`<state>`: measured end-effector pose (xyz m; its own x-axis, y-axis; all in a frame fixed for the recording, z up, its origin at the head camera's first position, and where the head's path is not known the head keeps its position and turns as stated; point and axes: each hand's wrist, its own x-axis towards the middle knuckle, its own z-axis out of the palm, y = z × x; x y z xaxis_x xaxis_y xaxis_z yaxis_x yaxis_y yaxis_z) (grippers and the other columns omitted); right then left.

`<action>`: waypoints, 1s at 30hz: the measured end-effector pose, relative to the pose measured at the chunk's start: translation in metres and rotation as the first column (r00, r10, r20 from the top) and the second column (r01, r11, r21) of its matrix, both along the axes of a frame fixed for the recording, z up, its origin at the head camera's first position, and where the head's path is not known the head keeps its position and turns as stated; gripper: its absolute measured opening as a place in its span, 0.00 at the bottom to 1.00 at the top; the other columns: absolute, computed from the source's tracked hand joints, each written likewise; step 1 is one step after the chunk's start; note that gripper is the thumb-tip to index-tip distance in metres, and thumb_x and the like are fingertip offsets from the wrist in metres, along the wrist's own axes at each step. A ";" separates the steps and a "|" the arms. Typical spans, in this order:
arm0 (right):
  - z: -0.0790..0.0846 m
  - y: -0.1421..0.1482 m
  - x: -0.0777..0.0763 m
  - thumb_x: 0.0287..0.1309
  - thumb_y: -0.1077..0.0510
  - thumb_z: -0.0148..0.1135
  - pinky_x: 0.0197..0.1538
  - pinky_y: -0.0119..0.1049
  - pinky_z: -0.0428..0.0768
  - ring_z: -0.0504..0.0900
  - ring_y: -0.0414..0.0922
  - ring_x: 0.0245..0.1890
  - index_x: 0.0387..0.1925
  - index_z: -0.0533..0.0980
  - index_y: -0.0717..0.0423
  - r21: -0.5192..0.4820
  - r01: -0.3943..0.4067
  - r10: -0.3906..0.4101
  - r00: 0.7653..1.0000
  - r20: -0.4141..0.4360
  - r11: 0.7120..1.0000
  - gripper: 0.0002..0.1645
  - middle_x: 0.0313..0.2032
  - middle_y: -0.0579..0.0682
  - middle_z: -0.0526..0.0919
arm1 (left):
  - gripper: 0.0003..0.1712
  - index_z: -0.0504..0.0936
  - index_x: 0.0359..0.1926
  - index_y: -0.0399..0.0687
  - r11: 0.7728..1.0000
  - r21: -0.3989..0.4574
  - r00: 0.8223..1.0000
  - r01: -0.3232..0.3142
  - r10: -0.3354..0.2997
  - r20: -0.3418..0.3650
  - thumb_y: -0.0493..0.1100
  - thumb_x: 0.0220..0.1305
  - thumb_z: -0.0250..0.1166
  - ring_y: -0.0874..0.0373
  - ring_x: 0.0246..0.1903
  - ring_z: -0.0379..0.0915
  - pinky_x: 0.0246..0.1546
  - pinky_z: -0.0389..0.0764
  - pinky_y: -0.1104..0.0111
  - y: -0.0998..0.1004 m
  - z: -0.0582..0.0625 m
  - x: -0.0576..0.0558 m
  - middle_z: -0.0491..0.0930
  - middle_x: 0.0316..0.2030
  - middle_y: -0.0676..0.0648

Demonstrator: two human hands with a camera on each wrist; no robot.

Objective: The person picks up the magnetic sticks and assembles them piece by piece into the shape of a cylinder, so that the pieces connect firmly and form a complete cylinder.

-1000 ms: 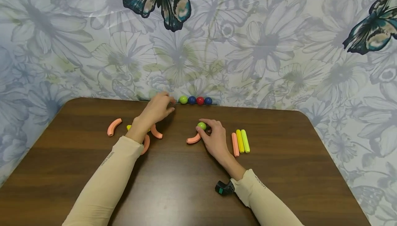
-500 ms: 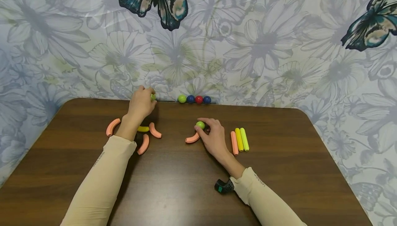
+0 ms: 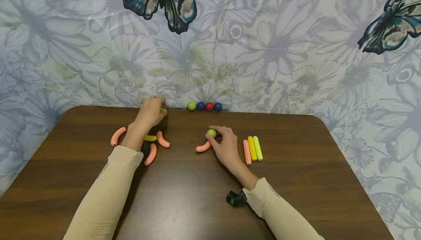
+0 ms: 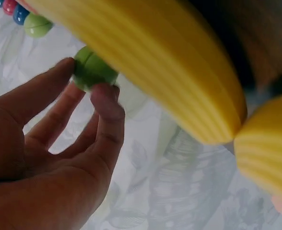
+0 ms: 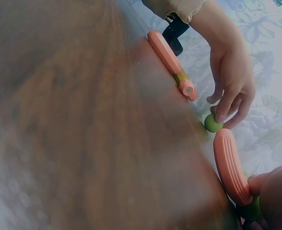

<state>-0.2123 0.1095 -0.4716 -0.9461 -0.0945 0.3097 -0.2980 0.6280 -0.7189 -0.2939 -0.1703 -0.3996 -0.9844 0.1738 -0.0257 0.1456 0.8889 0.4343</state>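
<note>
Near the table's far edge, my left hand (image 3: 150, 112) pinches a green ball (image 4: 92, 72) between thumb and fingertips; the head view shows only part of this ball. My right hand (image 3: 227, 146) rests farther right and holds another green ball (image 3: 211, 133) between thumb and index finger. Against that ball and thumb lies a curved salmon piece (image 3: 203, 147), also large in the right wrist view. Close to my left wrist lie a yellow piece (image 3: 150, 138) and curved salmon pieces (image 3: 163, 139), partly hidden by the forearm.
A row of green, blue and red balls (image 3: 209, 106) lines the table's (image 3: 184, 196) back edge, against a flowered backdrop (image 3: 279, 49). Right of my right hand, straight salmon and yellow sticks (image 3: 252, 149) lie side by side. One more curved salmon piece (image 3: 118, 136) lies at left.
My left hand has moved left, away from the row of balls, carrying a green ball, then dipped slightly towards the table. My right hand keeps its hold in place.
</note>
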 end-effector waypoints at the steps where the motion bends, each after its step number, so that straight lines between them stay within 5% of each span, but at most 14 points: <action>1: 0.000 0.000 0.000 0.68 0.51 0.72 0.47 0.39 0.76 0.78 0.47 0.42 0.57 0.85 0.53 -0.001 0.004 -0.004 1.000 -0.001 1.000 0.19 0.49 0.52 0.88 | 0.14 0.80 0.55 0.32 1.000 -0.005 1.000 0.013 -0.013 0.005 0.34 0.72 0.67 0.32 0.53 0.75 0.53 0.79 0.44 0.001 0.000 0.001 0.76 0.55 0.29; 6: 0.000 0.001 0.000 0.68 0.52 0.72 0.46 0.42 0.75 0.78 0.50 0.41 0.56 0.85 0.55 -0.019 0.039 -0.039 0.999 -0.019 0.999 0.19 0.47 0.54 0.89 | 0.16 0.84 0.55 0.35 0.995 -0.033 0.993 0.098 -0.096 0.070 0.38 0.70 0.71 0.37 0.49 0.80 0.50 0.83 0.48 0.011 0.001 0.004 0.82 0.55 0.32; 10: -0.001 0.003 -0.002 0.67 0.53 0.73 0.48 0.45 0.74 0.78 0.52 0.42 0.56 0.85 0.57 -0.031 0.079 -0.080 0.996 -0.029 0.996 0.19 0.46 0.54 0.89 | 0.16 0.87 0.54 0.36 0.979 0.016 0.970 0.205 -0.205 0.133 0.39 0.70 0.72 0.45 0.37 0.83 0.41 0.84 0.56 0.022 0.005 0.009 0.85 0.45 0.37; 17: -0.003 0.007 -0.005 0.67 0.52 0.73 0.47 0.45 0.75 0.79 0.51 0.42 0.55 0.86 0.56 -0.025 0.116 -0.117 0.993 -0.033 0.993 0.19 0.45 0.54 0.89 | 0.07 0.90 0.44 0.42 0.887 0.165 0.852 0.431 -0.460 0.250 0.40 0.67 0.74 0.53 0.23 0.84 0.30 0.84 0.66 0.053 0.012 0.025 0.87 0.29 0.46; 22: -0.004 0.007 -0.005 0.67 0.53 0.73 0.47 0.45 0.75 0.78 0.51 0.43 0.56 0.86 0.56 -0.028 0.113 -0.114 0.993 -0.029 0.993 0.19 0.46 0.54 0.89 | 0.07 0.91 0.43 0.44 0.838 0.205 0.792 0.505 -0.545 0.276 0.40 0.67 0.74 0.51 0.23 0.86 0.29 0.84 0.66 0.071 0.013 0.036 0.87 0.28 0.48; 30: -0.003 0.006 -0.004 0.68 0.53 0.72 0.50 0.47 0.76 0.78 0.51 0.45 0.57 0.85 0.56 -0.031 0.103 -0.104 0.994 -0.024 0.994 0.20 0.49 0.55 0.89 | 0.06 0.90 0.42 0.44 0.840 0.212 0.791 0.500 -0.542 0.283 0.40 0.66 0.75 0.49 0.24 0.87 0.29 0.84 0.67 0.078 0.013 0.043 0.86 0.28 0.47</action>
